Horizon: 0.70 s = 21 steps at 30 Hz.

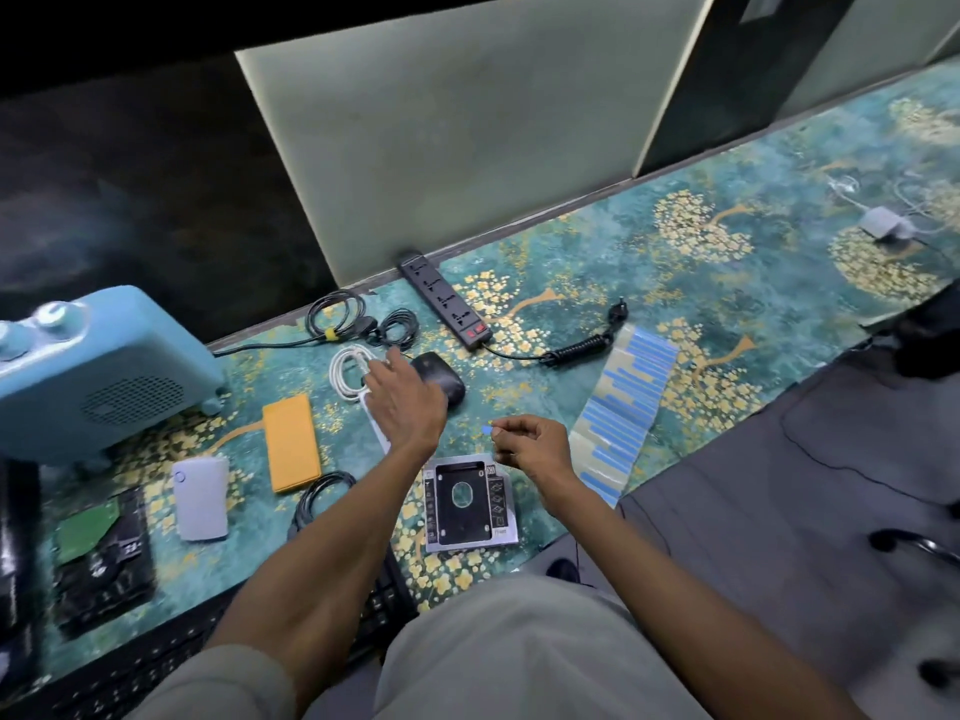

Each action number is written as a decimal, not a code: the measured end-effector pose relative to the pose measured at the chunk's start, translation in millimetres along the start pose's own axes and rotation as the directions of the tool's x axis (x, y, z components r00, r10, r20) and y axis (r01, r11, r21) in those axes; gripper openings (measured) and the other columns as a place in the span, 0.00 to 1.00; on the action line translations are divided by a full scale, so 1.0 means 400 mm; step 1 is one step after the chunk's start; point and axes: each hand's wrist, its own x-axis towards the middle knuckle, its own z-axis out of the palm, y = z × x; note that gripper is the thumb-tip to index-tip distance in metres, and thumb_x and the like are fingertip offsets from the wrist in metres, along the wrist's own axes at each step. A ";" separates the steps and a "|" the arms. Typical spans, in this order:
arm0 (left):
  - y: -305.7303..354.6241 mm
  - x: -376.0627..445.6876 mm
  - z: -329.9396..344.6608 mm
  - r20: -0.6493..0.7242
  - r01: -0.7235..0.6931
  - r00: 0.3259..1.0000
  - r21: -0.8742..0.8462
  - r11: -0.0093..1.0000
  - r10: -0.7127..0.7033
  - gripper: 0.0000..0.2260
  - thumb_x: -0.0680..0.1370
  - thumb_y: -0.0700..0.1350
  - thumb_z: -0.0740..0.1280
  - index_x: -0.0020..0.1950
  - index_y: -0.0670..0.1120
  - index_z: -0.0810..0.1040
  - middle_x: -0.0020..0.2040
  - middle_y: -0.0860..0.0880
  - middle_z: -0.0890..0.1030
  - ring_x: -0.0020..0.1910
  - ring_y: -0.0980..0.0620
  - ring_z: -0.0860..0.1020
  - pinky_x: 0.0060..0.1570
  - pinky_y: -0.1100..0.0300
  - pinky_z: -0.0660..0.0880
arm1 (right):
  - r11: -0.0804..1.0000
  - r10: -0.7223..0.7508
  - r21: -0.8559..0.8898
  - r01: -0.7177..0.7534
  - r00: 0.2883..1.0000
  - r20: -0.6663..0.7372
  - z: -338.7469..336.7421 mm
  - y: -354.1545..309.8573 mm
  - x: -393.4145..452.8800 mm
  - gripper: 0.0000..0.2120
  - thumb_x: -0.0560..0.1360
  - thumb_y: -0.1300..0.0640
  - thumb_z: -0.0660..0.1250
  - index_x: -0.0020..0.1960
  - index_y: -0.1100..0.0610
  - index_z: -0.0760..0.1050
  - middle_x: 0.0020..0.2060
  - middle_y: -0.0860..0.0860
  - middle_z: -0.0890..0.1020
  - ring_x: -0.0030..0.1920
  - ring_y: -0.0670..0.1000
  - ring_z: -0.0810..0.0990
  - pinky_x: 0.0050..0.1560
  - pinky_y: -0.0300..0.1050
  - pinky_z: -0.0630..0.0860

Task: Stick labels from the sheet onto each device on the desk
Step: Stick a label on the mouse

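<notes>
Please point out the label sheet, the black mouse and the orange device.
label sheet (626, 402), head view, middle of sheet
mouse (444, 383), head view, top shell
orange device (291, 441), head view, flat top

two hands over the desk — the left hand and the right hand. one small blue label at the right fingertips. one label sheet out past the right fingers. one black mouse just beside the left fingers, one white cable coil at their tips. one power strip, one orange power bank, one drive caddy — one blue heater.
</notes>
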 end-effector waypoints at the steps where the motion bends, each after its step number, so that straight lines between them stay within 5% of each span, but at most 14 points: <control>1: 0.021 0.005 0.004 0.044 -0.041 0.998 -0.027 0.999 0.042 0.28 0.75 0.50 0.69 0.71 0.45 0.63 0.63 0.38 0.70 0.58 0.38 0.73 0.51 0.46 0.75 | 1.000 0.000 0.000 0.000 1.000 -0.003 -0.008 0.002 -0.001 0.06 0.75 0.65 0.74 0.51 0.66 0.84 0.38 0.59 0.84 0.37 0.54 0.82 0.44 0.49 0.84; 6: 0.067 0.047 0.057 0.295 -0.081 0.953 0.045 0.996 0.064 0.32 0.73 0.64 0.70 0.71 0.50 0.67 0.70 0.35 0.61 0.55 0.33 0.77 0.50 0.45 0.78 | 1.000 -0.001 -0.005 0.001 1.000 -0.031 -0.058 -0.004 -0.002 0.03 0.76 0.64 0.74 0.49 0.63 0.84 0.39 0.57 0.84 0.38 0.55 0.82 0.45 0.48 0.84; 10: 0.057 0.074 0.080 0.323 -0.042 0.944 -0.082 0.996 0.066 0.29 0.68 0.57 0.77 0.64 0.49 0.72 0.65 0.37 0.63 0.50 0.34 0.79 0.54 0.44 0.81 | 1.000 -0.003 0.001 0.003 0.998 -0.069 -0.102 -0.008 -0.002 0.03 0.76 0.65 0.74 0.50 0.62 0.84 0.40 0.58 0.84 0.40 0.56 0.82 0.45 0.48 0.85; 13: 0.060 0.076 0.071 0.285 0.098 0.959 -0.352 0.931 0.007 0.22 0.69 0.50 0.73 0.60 0.50 0.74 0.61 0.39 0.70 0.43 0.44 0.76 0.44 0.49 0.79 | 0.999 0.021 0.043 -0.018 0.996 -0.088 -0.108 -0.020 0.011 0.03 0.76 0.65 0.74 0.50 0.63 0.83 0.41 0.59 0.83 0.41 0.57 0.82 0.46 0.48 0.85; 14: 0.064 0.077 0.058 0.305 0.209 0.951 -0.535 0.819 -0.044 0.18 0.69 0.45 0.70 0.58 0.50 0.74 0.56 0.40 0.73 0.39 0.48 0.74 0.38 0.53 0.76 | 0.998 0.030 0.064 -0.025 0.995 -0.091 -0.103 -0.027 0.019 0.03 0.76 0.65 0.74 0.50 0.63 0.83 0.41 0.59 0.83 0.40 0.57 0.82 0.45 0.47 0.84; 16: 0.073 0.065 0.023 0.498 0.507 0.860 -0.810 0.295 -0.109 0.16 0.70 0.36 0.63 0.56 0.49 0.75 0.47 0.41 0.75 0.34 0.47 0.72 0.33 0.55 0.75 | 0.995 0.043 0.095 -0.035 0.996 -0.081 -0.086 -0.043 0.034 0.02 0.76 0.65 0.74 0.48 0.63 0.83 0.39 0.58 0.83 0.39 0.56 0.82 0.44 0.45 0.83; 18: 0.050 0.042 -0.008 0.652 0.641 0.757 -0.754 -0.144 -0.045 0.18 0.73 0.36 0.57 0.60 0.49 0.75 0.50 0.39 0.76 0.37 0.41 0.78 0.40 0.51 0.78 | 0.993 0.055 0.109 -0.051 0.998 -0.031 -0.054 -0.060 0.047 0.03 0.75 0.65 0.74 0.49 0.64 0.84 0.37 0.58 0.83 0.38 0.55 0.81 0.42 0.44 0.82; 21: 0.009 -0.007 -0.015 0.715 0.690 0.698 -0.659 -0.298 0.038 0.22 0.76 0.38 0.53 0.66 0.50 0.75 0.60 0.35 0.78 0.45 0.33 0.83 0.47 0.47 0.78 | 0.995 0.034 0.091 -0.039 0.998 0.052 0.002 -0.078 0.059 0.05 0.74 0.66 0.75 0.49 0.67 0.84 0.35 0.58 0.83 0.36 0.55 0.81 0.40 0.44 0.82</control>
